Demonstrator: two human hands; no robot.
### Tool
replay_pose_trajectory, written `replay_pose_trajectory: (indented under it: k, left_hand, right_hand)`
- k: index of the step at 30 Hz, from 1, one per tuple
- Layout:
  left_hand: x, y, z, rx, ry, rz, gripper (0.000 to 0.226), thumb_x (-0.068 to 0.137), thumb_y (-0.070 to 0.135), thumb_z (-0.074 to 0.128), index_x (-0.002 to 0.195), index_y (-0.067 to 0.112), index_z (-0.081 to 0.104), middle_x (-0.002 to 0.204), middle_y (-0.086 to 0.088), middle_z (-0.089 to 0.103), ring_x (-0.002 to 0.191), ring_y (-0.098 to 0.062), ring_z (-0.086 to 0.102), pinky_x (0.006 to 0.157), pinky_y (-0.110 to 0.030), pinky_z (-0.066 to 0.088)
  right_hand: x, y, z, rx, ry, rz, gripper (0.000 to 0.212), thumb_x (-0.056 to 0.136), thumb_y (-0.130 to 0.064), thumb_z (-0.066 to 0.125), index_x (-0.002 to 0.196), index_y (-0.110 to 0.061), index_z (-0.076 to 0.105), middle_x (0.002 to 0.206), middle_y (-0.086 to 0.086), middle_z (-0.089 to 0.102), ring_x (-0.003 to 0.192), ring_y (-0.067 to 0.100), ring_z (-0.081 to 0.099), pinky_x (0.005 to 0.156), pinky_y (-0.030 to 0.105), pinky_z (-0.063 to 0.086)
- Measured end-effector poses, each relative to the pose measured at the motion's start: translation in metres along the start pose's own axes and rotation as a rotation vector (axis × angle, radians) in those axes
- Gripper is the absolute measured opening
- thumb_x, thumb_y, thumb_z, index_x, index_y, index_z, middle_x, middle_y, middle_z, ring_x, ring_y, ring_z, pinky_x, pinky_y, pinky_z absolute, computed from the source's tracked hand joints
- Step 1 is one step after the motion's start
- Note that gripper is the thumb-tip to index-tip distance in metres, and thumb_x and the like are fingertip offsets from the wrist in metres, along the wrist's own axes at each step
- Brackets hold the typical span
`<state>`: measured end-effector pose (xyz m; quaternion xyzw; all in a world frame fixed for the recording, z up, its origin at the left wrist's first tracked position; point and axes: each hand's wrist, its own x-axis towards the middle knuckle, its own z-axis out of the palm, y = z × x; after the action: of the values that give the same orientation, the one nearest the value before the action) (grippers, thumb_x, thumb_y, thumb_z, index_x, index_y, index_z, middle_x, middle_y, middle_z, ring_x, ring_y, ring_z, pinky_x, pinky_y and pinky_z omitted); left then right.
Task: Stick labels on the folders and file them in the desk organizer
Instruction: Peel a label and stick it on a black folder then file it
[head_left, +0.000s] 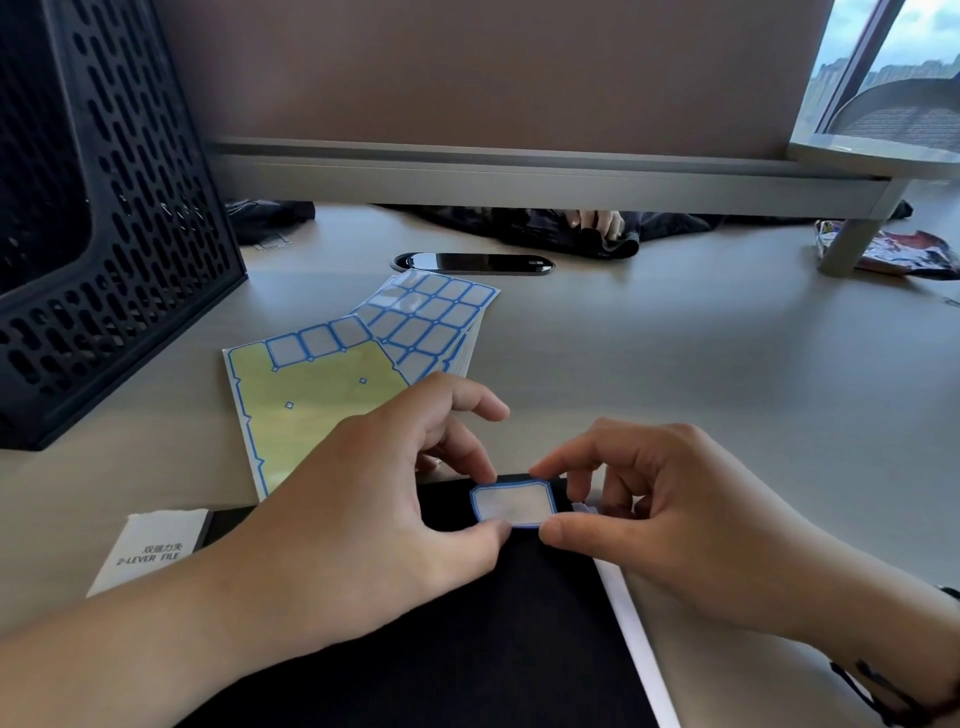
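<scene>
Both hands' fingers pinch the label (513, 505), seemingly touching the black folder (467, 649)

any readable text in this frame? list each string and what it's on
"2-LEVER FILE": black print on the white paper slip at lower left, beside the black folder.
"双强力夹": line of Chinese characters just above it on the same slip, slightly blurred.
Blue-bordered label held at its edges by the left hand and right hand: blank.
Label sheets: blank.
Crumpled wrapper at far right: print too blurred to read.
</scene>
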<state>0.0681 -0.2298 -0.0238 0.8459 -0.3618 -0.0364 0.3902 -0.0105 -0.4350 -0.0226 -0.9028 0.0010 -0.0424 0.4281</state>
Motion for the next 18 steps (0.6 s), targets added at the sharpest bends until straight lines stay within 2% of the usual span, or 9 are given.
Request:
replay_pose_trajectory:
  k: [18]
  left_hand:
    - [-0.0004,-0.0017,0.0009,0.043,-0.001,0.002,0.059,0.069,0.035,0.084,0.110,0.055,0.047,0.103,0.030,0.066,0.099,0.003,0.062,0.080,-0.007,0.041]
  right_hand:
    - [0.0006,0.0037,0.0023,-0.045,0.034,-0.013,0.019,0.075,-0.037,0.081,0.093,-0.039,0.074,0.081,-0.017,0.065,0.058,0.005,0.053,0.056,0.013,0.041]
